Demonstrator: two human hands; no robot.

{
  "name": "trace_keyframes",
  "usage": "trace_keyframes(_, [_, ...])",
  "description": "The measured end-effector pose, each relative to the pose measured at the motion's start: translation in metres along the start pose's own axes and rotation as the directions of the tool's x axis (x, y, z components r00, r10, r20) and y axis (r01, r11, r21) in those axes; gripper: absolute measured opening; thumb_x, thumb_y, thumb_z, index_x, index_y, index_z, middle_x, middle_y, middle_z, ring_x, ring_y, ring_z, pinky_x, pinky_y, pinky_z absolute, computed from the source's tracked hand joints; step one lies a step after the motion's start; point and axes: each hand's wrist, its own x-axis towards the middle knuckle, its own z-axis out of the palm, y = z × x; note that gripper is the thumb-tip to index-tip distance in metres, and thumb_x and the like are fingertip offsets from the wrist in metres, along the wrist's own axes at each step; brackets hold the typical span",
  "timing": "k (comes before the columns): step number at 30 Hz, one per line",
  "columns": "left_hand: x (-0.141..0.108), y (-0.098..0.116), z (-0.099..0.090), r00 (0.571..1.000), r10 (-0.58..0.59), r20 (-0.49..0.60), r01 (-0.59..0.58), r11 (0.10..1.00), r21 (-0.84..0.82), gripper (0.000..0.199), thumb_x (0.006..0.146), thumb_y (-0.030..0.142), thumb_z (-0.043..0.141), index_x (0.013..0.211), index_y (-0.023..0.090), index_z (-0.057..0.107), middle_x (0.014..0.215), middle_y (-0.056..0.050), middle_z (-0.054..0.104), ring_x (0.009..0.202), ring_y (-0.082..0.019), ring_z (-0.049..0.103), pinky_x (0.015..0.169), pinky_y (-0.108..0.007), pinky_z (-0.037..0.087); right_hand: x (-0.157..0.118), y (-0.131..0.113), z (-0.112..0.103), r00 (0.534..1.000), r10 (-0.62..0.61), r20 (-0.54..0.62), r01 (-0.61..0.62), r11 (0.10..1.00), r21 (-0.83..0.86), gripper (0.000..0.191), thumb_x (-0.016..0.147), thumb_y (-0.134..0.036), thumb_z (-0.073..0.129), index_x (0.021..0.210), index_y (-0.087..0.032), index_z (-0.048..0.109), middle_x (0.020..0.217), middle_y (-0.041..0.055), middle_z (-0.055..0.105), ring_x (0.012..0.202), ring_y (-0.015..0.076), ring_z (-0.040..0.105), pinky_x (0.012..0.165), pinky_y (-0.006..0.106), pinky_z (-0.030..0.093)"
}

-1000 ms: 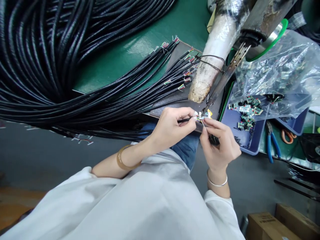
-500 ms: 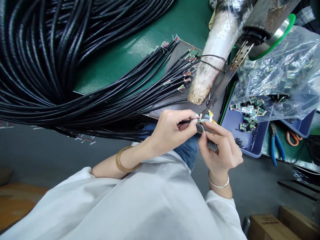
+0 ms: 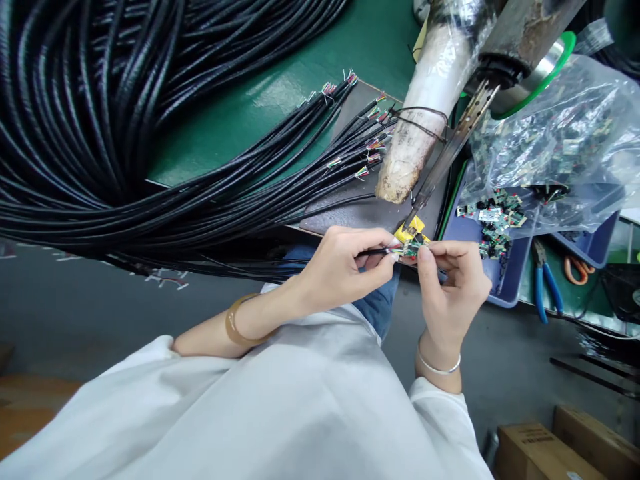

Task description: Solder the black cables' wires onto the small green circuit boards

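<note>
Between the thumb and fingers of my left hand (image 3: 345,267) is the end of a black cable (image 3: 371,252), its thin coloured wires fanned at the tip. My right hand (image 3: 453,283) pinches a small green circuit board (image 3: 412,249) by its right end. The wire tips meet the board's left edge; whether they are joined to it I cannot tell. Just above the board is the tip of a soldering iron (image 3: 440,177), which slants down from the upper right. A piece of yellow tape (image 3: 411,229) lies behind the board, under the iron's tip.
Black cables (image 3: 200,213) with stripped ends fan across the green table (image 3: 240,127). A wrapped white tube (image 3: 410,140) hangs left of the iron. Rightward are a blue tray (image 3: 515,283) with small boards, a plastic bag (image 3: 555,133), pliers (image 3: 547,290) and orange-handled scissors (image 3: 577,270).
The board has dropped slightly away from the iron's tip, uncovering the yellow tape. My right hand has gone from holding a thin strand below the board to pinching the board's right end.
</note>
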Motion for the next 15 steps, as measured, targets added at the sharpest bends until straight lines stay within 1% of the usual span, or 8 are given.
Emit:
trace_keyframes(2, [-0.002, 0.000, -0.003, 0.999, -0.009, -0.032, 0.007, 0.998, -0.066, 0.007, 0.082, 0.014, 0.066, 0.088, 0.011, 0.070, 0.070, 0.000, 0.067, 0.055, -0.006, 0.049, 0.049, -0.017, 0.036, 0.001, -0.001, 0.000, 0.999, 0.040, -0.011, -0.039, 0.992, 0.116, 0.009, 0.091, -0.025, 0.069, 0.090, -0.023, 0.060, 0.081, -0.0050, 0.065, 0.068, 0.0100, 0.072, 0.065, 0.021, 0.061])
trace_keyframes(4, [-0.002, -0.001, -0.006, 0.995, -0.098, -0.006, 0.094, 0.970, -0.224, 0.005, 0.085, 0.016, 0.066, 0.088, 0.012, 0.068, 0.070, -0.001, 0.067, 0.054, -0.006, 0.050, 0.050, -0.017, 0.038, 0.002, 0.000, 0.000, 0.997, 0.077, 0.032, -0.082, 0.967, 0.241, 0.010, 0.091, -0.024, 0.069, 0.090, -0.023, 0.059, 0.082, -0.0050, 0.065, 0.065, 0.0102, 0.073, 0.061, 0.021, 0.061])
trace_keyframes(6, [-0.002, -0.002, -0.010, 0.968, -0.225, 0.112, 0.251, 0.866, -0.432, 0.009, 0.089, 0.022, 0.064, 0.088, 0.013, 0.064, 0.066, 0.000, 0.067, 0.047, -0.005, 0.046, 0.045, -0.017, 0.035, 0.001, 0.002, 0.001, 0.992, 0.077, 0.105, -0.107, 0.938, 0.329, 0.011, 0.091, -0.022, 0.069, 0.089, -0.022, 0.058, 0.084, -0.0048, 0.065, 0.062, 0.0104, 0.073, 0.057, 0.021, 0.060])
trace_keyframes(8, [-0.002, -0.004, -0.013, 0.920, -0.299, 0.253, 0.391, 0.731, -0.559, 0.014, 0.091, 0.027, 0.063, 0.087, 0.014, 0.061, 0.062, 0.001, 0.066, 0.041, -0.003, 0.039, 0.039, -0.017, 0.028, -0.003, 0.004, 0.001, 0.991, 0.045, 0.127, -0.089, 0.929, 0.360, 0.011, 0.089, -0.019, 0.070, 0.089, -0.022, 0.060, 0.086, -0.0042, 0.066, 0.063, 0.0113, 0.074, 0.058, 0.022, 0.062])
trace_keyframes(9, [-0.002, -0.005, -0.014, 0.901, -0.316, 0.297, 0.433, 0.689, -0.581, 0.016, 0.091, 0.028, 0.063, 0.086, 0.014, 0.060, 0.062, 0.001, 0.066, 0.039, -0.002, 0.036, 0.038, -0.017, 0.025, -0.005, 0.005, 0.000, 0.993, 0.032, 0.115, -0.071, 0.933, 0.352, 0.010, 0.089, -0.018, 0.070, 0.088, -0.022, 0.061, 0.086, -0.0040, 0.067, 0.063, 0.0117, 0.075, 0.059, 0.022, 0.063])
trace_keyframes(11, [-0.003, -0.006, -0.014, 0.889, -0.333, 0.314, 0.457, 0.677, -0.577, 0.015, 0.089, 0.027, 0.064, 0.085, 0.013, 0.061, 0.061, 0.001, 0.065, 0.039, -0.002, 0.035, 0.038, -0.016, 0.024, -0.011, 0.004, -0.002, 0.998, 0.023, 0.052, -0.037, 0.958, 0.283, 0.009, 0.088, -0.017, 0.071, 0.089, -0.022, 0.064, 0.082, -0.0043, 0.069, 0.059, 0.0108, 0.073, 0.055, 0.021, 0.061])
trace_keyframes(13, [-0.004, -0.004, -0.012, 0.901, -0.342, 0.268, 0.434, 0.705, -0.560, 0.011, 0.087, 0.023, 0.066, 0.085, 0.013, 0.062, 0.060, 0.003, 0.063, 0.041, -0.002, 0.038, 0.040, -0.016, 0.027, -0.016, 0.001, -0.007, 0.999, 0.004, -0.043, 0.002, 0.990, 0.140, 0.009, 0.088, -0.016, 0.070, 0.092, -0.023, 0.068, 0.074, -0.0053, 0.070, 0.050, 0.0090, 0.067, 0.046, 0.019, 0.052])
trace_keyframes(15, [-0.006, -0.003, -0.010, 0.912, -0.340, 0.227, 0.409, 0.731, -0.547, 0.008, 0.085, 0.020, 0.066, 0.087, 0.013, 0.062, 0.060, 0.003, 0.063, 0.045, -0.003, 0.045, 0.045, -0.015, 0.035, -0.019, -0.004, -0.011, 0.991, -0.073, -0.115, 0.070, 0.997, -0.034, 0.014, 0.089, -0.016, 0.069, 0.100, -0.024, 0.072, 0.069, -0.0049, 0.071, 0.044, 0.0077, 0.061, 0.041, 0.019, 0.044])
